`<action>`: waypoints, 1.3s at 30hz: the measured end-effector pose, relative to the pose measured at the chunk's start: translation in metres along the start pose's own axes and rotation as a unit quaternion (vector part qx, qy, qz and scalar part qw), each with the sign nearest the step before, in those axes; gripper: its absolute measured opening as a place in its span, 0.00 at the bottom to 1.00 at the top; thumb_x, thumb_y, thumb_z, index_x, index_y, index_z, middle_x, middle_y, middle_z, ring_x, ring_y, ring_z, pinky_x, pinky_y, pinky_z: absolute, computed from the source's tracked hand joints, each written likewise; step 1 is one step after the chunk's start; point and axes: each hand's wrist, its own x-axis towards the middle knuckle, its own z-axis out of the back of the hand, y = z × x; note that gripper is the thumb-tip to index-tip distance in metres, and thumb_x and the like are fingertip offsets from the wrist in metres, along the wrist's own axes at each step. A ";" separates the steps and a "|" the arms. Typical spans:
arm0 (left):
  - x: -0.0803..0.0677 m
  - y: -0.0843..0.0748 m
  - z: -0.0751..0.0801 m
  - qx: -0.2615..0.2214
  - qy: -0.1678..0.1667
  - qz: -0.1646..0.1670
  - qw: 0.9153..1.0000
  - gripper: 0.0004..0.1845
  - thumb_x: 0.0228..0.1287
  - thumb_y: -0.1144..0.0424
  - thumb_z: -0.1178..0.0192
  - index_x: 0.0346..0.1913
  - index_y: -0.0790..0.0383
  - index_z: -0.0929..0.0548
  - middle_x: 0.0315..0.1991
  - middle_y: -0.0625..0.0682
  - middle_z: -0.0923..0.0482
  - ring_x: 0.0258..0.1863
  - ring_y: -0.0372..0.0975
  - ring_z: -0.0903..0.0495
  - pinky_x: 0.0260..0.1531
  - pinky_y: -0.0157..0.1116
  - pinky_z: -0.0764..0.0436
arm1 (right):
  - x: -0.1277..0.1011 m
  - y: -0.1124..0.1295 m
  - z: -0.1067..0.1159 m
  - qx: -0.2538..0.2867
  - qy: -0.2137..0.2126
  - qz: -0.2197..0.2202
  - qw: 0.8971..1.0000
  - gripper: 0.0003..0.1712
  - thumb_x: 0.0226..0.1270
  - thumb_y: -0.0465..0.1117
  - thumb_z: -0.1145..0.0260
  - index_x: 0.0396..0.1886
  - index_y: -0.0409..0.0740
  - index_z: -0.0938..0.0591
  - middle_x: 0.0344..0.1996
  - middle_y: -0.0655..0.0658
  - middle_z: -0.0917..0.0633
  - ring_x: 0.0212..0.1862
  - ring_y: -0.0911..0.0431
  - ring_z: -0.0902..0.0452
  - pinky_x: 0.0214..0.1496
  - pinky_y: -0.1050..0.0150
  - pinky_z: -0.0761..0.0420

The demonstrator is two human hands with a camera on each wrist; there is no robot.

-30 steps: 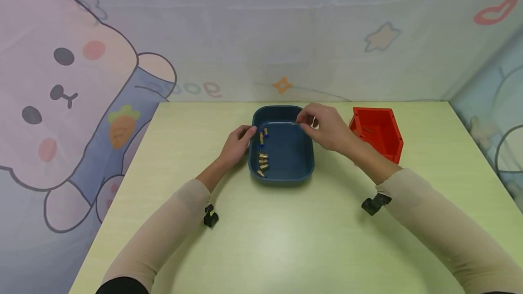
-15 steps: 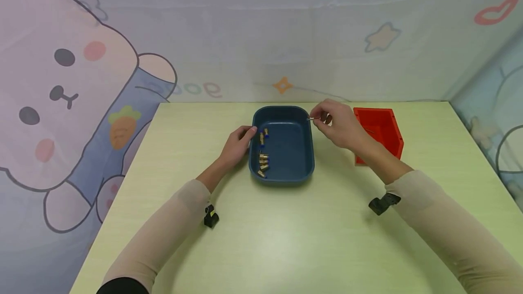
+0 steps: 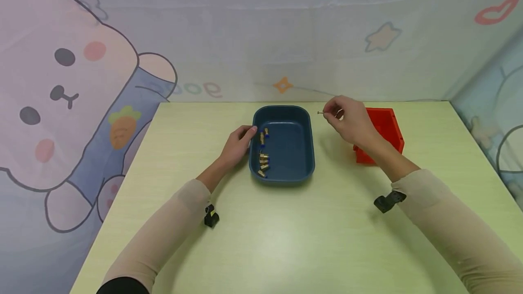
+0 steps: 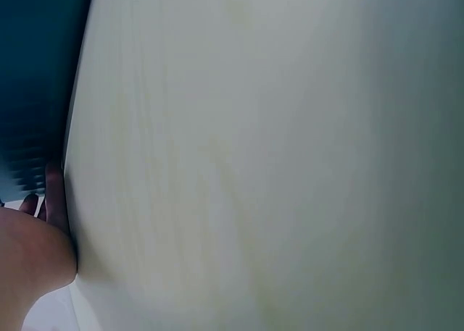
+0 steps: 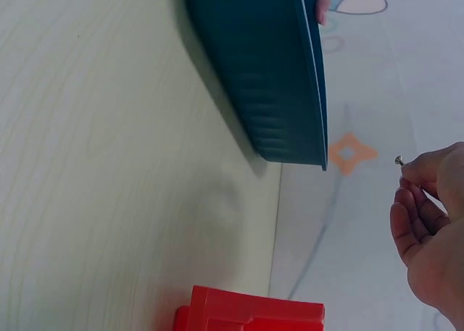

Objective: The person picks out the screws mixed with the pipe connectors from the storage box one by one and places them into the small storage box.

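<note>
My left hand holds the left side of a dark blue plastic tray, its thumb over the rim. In the left wrist view, fingers lie along the tray's outer wall. Off the tray's far right corner, above the table, my right hand pinches a small screw between thumb and fingertips. The screw's head points out of the grip in the right wrist view. Several small brass-coloured pieces with blue ends lie along the tray's left side.
A red plastic bin stands right of the tray, partly hidden behind my right hand and forearm. The pale wooden table ends at a printed cloth backdrop. Small black cameras sit on both wrists.
My right hand has moved right and slightly away from me, from over the tray to beside its far right corner, with the screw in its grip. The left hand and tray have stayed put.
</note>
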 end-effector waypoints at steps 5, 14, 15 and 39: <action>-0.001 -0.001 0.000 -0.004 0.000 -0.004 1.000 0.33 0.81 0.38 0.48 0.69 0.63 0.22 0.67 0.58 0.23 0.69 0.49 0.26 0.64 0.51 0.19 | -0.002 -0.006 0.006 0.019 -0.025 -0.021 0.999 0.03 0.74 0.33 0.33 0.43 0.39 0.14 0.36 0.42 0.12 0.39 0.49 0.19 0.40 0.75 0.23; -0.002 -0.001 0.000 0.002 -0.003 -0.004 1.000 0.33 0.81 0.38 0.47 0.69 0.62 0.22 0.68 0.57 0.22 0.69 0.48 0.26 0.64 0.50 0.18 | -0.004 -0.017 0.015 0.021 -0.043 -0.035 0.998 0.05 0.74 0.35 0.35 0.41 0.40 0.14 0.35 0.42 0.12 0.38 0.50 0.20 0.39 0.74 0.23; -0.002 -0.001 0.000 0.001 -0.003 -0.004 1.000 0.32 0.81 0.38 0.47 0.69 0.62 0.22 0.68 0.57 0.22 0.69 0.48 0.26 0.64 0.50 0.18 | -0.004 -0.018 0.016 0.019 -0.046 -0.035 0.998 0.05 0.74 0.35 0.35 0.41 0.40 0.14 0.35 0.42 0.12 0.38 0.51 0.20 0.39 0.74 0.23; 0.000 0.000 0.002 0.028 -0.011 -0.002 1.000 0.32 0.81 0.38 0.48 0.69 0.61 0.21 0.67 0.57 0.22 0.68 0.48 0.25 0.65 0.50 0.20 | -0.008 -0.040 0.044 0.002 -0.049 -0.095 0.994 0.09 0.76 0.40 0.37 0.42 0.39 0.16 0.39 0.39 0.13 0.41 0.48 0.18 0.37 0.78 0.22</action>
